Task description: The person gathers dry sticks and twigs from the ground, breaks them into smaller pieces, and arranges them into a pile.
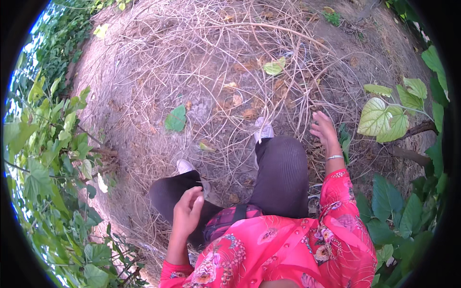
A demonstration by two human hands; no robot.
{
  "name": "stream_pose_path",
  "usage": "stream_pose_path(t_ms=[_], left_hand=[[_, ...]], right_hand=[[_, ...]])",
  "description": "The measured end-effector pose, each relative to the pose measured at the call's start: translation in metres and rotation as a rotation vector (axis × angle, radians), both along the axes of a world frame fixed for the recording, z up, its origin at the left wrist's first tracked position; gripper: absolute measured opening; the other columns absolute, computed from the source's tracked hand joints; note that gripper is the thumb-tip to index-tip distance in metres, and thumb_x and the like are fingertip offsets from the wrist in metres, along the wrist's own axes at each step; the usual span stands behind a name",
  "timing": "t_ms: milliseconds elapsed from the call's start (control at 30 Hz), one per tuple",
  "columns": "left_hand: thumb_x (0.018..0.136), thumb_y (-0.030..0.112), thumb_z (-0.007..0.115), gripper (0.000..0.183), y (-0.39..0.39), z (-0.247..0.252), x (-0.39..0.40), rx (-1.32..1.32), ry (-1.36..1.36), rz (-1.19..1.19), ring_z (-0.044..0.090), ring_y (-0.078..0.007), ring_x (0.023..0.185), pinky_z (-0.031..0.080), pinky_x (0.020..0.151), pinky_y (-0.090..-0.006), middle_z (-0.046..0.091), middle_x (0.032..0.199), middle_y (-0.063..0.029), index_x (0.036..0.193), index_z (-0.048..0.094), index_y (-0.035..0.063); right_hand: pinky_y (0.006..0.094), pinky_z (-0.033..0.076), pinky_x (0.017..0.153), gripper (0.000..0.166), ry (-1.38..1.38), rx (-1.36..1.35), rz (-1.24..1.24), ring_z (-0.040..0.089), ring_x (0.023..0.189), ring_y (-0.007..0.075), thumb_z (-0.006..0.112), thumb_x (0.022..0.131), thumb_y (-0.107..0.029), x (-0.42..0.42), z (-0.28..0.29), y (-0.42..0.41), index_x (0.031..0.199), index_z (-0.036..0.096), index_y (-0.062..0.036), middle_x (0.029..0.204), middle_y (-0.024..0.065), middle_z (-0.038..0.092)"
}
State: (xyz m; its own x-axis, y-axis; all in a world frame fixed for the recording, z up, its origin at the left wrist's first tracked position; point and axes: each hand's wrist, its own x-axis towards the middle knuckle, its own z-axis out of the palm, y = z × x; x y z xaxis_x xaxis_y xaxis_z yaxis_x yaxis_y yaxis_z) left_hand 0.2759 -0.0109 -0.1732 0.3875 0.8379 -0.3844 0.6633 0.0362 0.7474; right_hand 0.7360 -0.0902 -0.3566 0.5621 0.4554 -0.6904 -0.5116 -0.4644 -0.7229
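My left hand (pixel 188 210) is raised over the dark trousers (pixel 281 176), its fingers bent and apart, with no held object visible. To the right of the bent knee, my right hand (pixel 324 130) hovers above dry stems with its fingers spread, also holding nothing visible; a silver bangle (pixel 335 157) circles that wrist. Dry, tangled stems (pixel 216 72) cover the ground in front of me. A green leaf (pixel 175 118) and a yellow-green leaf (pixel 274 66) lie among them. My light shoes (pixel 264 127) rest on the littered soil.
Leafy green plants (pixel 47 144) stand along the left. On the right, large pale leaves (pixel 381 120) hang near a woody branch (pixel 410 155), and darker foliage (pixel 387 201) grows beside my sleeve. One long curved stem (pixel 273 26) arches across the far litter.
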Motion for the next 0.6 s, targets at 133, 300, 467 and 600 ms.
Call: stream_pose_path(t_ms=[133, 300, 467, 600], left_hand=[[0.09, 0.031, 0.053, 0.04, -0.005, -0.081, 0.049, 0.063, 0.344, -0.596, 0.059, -0.0382, 0.099, 0.047, 0.085, -0.0431, 0.061, 0.105, -0.0235, 0.115, 0.056, 0.0009], [0.09, 0.04, 0.049, 0.049, -0.027, -0.226, 0.048, -0.405, 0.221, -0.938, 0.055, -0.0401, 0.109, 0.043, 0.093, -0.0446, 0.056, 0.117, -0.0274, 0.12, 0.055, 0.0014], [0.09, 0.041, 0.047, 0.051, -0.032, -0.254, 0.018, -0.69, 0.154, -1.002, 0.054, -0.0396, 0.112, 0.041, 0.096, -0.0436, 0.056, 0.118, -0.0264, 0.124, 0.053, 0.0039], [0.091, 0.042, 0.047, 0.051, -0.005, -0.26, 0.002, -0.711, 0.242, -0.793, 0.054, -0.0391, 0.111, 0.041, 0.096, -0.0432, 0.057, 0.118, -0.026, 0.124, 0.053, 0.0037]], right_hand=[[0.0343, 0.045, 0.09, 0.066, -0.254, 0.396, 0.22, 0.055, 0.112, 0.0234, 0.059, 0.088, -0.034, -0.027, 0.146, 0.027, 0.14, 0.033, -0.0017, 0.128, 0.0156, 0.052], [0.0326, 0.048, 0.089, 0.057, -0.35, 0.829, 0.394, 0.062, 0.103, 0.0224, 0.053, 0.093, -0.027, -0.095, 0.272, 0.09, 0.14, 0.033, -0.0011, 0.127, 0.0175, 0.053], [0.0324, 0.048, 0.088, 0.056, -0.018, 0.91, 0.489, 0.062, 0.099, 0.02, 0.055, 0.093, -0.02, -0.17, 0.248, 0.157, 0.139, 0.032, 0.001, 0.126, 0.0198, 0.052], [0.0358, 0.049, 0.084, 0.059, -0.384, 0.523, 1.109, 0.061, 0.105, 0.024, 0.056, 0.091, -0.031, -0.212, 0.228, 0.167, 0.14, 0.032, -0.0071, 0.129, 0.0188, 0.051]])
